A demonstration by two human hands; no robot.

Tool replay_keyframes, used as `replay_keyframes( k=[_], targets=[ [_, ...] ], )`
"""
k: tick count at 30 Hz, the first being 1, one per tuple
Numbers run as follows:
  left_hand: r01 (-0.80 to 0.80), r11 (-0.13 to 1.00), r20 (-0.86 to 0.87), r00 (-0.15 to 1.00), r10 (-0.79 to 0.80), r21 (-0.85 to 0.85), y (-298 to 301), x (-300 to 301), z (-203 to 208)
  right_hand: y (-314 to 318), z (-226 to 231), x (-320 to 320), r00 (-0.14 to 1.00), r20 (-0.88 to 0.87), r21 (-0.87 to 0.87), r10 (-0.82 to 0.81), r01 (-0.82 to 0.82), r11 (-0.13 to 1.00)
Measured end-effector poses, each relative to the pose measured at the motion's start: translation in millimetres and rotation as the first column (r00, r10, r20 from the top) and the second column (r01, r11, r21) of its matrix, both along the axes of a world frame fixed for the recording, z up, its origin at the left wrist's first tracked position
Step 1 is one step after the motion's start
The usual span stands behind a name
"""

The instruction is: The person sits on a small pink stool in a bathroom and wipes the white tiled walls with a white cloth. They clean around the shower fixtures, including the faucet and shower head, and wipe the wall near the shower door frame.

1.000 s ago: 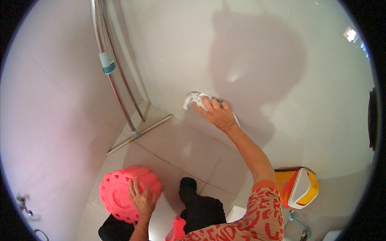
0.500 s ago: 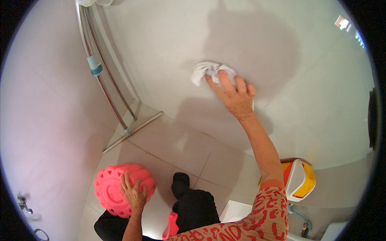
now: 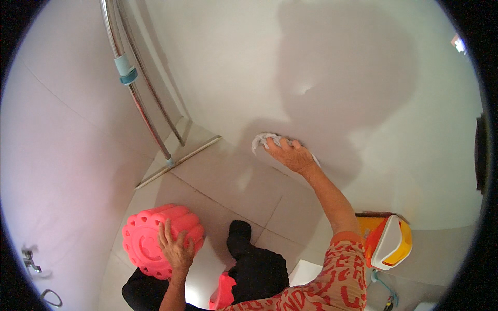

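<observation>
A crumpled white cloth (image 3: 272, 139) is pressed against the pale wall by my right hand (image 3: 293, 155). Its fingers are bent over the cloth and cover part of it, low on the wall near the floor. My left hand (image 3: 177, 251) lies with its fingers apart on a pink plastic stool (image 3: 145, 238), which has a round scalloped shape, heart cut-outs and a smile mark. The stool stands at the lower left, beside my black-clad leg (image 3: 257, 269).
A metal-poled floor squeegee (image 3: 179, 161) leans in the corner at the left. A yellow, red and white container (image 3: 390, 242) stands to the right of my arm. A metal tap (image 3: 31, 260) juts from the left wall. Another pink plastic piece (image 3: 223, 291) shows between my legs.
My right hand has moved down the wall with the cloth, closer to the floor. My left hand keeps its place on the pink stool. The view has shifted slightly.
</observation>
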State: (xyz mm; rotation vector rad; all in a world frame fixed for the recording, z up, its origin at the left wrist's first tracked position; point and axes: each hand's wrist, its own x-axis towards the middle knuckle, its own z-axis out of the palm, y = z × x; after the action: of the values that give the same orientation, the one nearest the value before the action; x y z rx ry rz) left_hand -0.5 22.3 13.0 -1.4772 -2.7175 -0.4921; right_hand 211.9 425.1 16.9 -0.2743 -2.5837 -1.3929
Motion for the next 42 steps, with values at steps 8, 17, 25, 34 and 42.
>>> replay_keyframes(
  k=[8,17,25,34,42],
  targets=[
    [0.003,1.000,0.013,1.000,-0.003,0.008,-1,1,-3,-5,-56,51,0.985,0.155,-0.188,0.080,-0.050,0.981],
    [0.018,0.999,0.015,1.000,-0.018,0.051,0,3,-2,-20,11,107,0.993,0.120,-0.234,0.022,0.007,0.972],
    [0.032,0.999,-0.012,0.999,-0.032,0.044,-2,-1,-3,-1,157,25,0.864,-0.496,0.093,0.084,-0.044,0.995],
    [0.017,1.000,0.037,0.999,-0.018,0.025,-4,-3,2,5,111,-27,0.878,-0.477,0.118,0.026,0.035,0.992],
    [-0.003,1.000,0.090,0.996,0.001,0.015,-2,-1,7,3,31,-48,0.972,-0.235,-0.068,0.018,-0.035,0.997]
  ],
)
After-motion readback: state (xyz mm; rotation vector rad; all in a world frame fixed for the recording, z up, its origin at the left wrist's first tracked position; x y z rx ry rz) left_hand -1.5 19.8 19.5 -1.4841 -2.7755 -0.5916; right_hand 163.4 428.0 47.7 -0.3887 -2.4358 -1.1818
